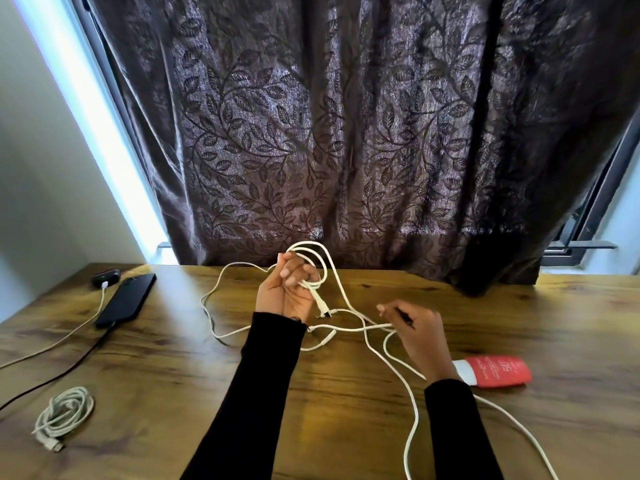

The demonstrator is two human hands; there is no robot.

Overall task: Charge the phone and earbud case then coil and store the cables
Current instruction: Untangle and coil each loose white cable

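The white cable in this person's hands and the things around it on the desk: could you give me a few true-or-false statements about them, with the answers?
1. The left hand holds loops of the white cable. True.
2. The phone lies right of both hands. False: it lies at the left.
3. A coiled cable lies at the near left of the desk. True.
4. The red tube stands upright. False: it lies on its side.

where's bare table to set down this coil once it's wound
Bare wood lies between the coiled cable and the left sleeve, and right of the red tube. Loose white cable crowds the middle.
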